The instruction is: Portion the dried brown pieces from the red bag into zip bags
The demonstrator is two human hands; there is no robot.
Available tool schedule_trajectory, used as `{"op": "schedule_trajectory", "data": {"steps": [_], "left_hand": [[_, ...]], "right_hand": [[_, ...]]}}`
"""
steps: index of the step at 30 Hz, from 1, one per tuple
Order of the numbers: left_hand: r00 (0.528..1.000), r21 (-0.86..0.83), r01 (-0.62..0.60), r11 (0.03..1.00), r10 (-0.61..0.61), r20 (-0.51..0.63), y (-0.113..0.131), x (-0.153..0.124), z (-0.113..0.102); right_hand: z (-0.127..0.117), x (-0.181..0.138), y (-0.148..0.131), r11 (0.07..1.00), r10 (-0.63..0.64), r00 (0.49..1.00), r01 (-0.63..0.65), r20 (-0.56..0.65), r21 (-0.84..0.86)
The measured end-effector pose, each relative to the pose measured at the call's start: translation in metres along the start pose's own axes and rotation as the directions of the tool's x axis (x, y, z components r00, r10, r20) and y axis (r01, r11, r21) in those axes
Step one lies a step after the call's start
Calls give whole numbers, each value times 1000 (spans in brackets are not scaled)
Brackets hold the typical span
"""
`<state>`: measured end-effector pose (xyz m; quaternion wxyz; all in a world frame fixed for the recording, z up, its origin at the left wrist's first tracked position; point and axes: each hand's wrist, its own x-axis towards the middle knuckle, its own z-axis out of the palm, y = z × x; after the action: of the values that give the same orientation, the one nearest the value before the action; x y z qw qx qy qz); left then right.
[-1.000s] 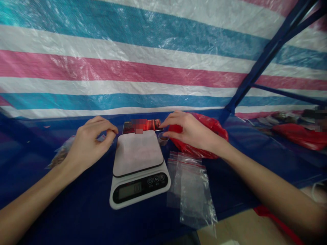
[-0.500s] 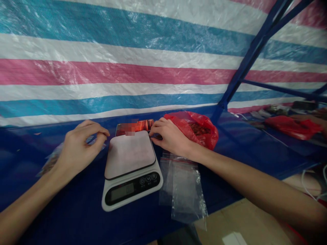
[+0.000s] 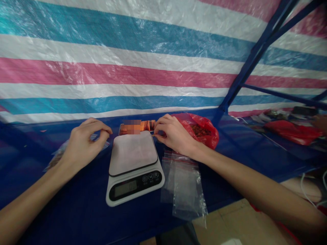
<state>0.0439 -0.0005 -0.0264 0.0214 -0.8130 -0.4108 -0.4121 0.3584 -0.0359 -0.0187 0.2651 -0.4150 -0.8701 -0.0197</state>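
Note:
A white kitchen scale (image 3: 134,163) stands on the blue table cover (image 3: 76,204), its display facing me. My left hand (image 3: 83,144) hovers just left of the scale, thumb and fingers curled into a pinch; what they hold, if anything, does not show. Under it lies a clear bag with brown contents (image 3: 55,158). My right hand (image 3: 173,136) is at the scale's back right corner, fingers closed round a small cup that they almost hide. A phone (image 3: 143,126) lies behind the scale.
A red plastic bag with brown pieces (image 3: 204,131) sits right of my right hand. Several empty zip bags (image 3: 185,183) lie right of the scale, reaching the table edge. A striped tarp (image 3: 127,68) and blue poles (image 3: 250,64) close the back. More red bags (image 3: 291,131) lie far right.
My right hand moved from the red bag to the small cup by the scale's corner and closed on it. My left hand has barely moved.

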Motion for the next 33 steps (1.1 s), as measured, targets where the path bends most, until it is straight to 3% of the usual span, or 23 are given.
{"op": "schedule_trajectory", "data": {"steps": [6,13,15,17,18,19,21,23,25,28,33], "left_hand": [[1000,-5,19,1000,-19,0,1,1,-1],[1000,-15,20,1000,-20,4,-1,1,0],[1000,-17,24,1000,-23,13,-1,0,0],[999,-19,33,999,-33,15,-2,0,0],[999,-22,38,999,-38,14,-2,-1,0],[999,-25,43,999,-43,10,-3,-1,1],[998,-34,55,998,-55,3,-4,-2,2],[997,-38,75,996,-75,12,-4,-3,3],[996,-37,92,995,-91,24,-4,-3,3],[996,-33,92,995,-91,24,-2,-3,3],[996,-42,85,996,-83,35,-1,-1,1]], "right_hand": [[-26,4,1,998,43,994,-39,-104,42],[-30,3,19,1000,2,998,-2,61,9],[-48,3,29,1000,15,1000,-15,-17,-7],[-77,1,44,993,120,987,-120,-102,14],[-92,-2,52,979,203,977,-200,-70,44],[-105,-6,61,960,268,960,-274,78,65],[-119,-17,78,914,325,852,-394,410,95],[-114,-30,90,890,339,764,-450,548,78],[-96,-41,96,913,330,784,-408,525,35],[-72,-50,98,949,265,873,-311,408,49],[-77,-48,98,971,198,928,-230,315,66]]}}
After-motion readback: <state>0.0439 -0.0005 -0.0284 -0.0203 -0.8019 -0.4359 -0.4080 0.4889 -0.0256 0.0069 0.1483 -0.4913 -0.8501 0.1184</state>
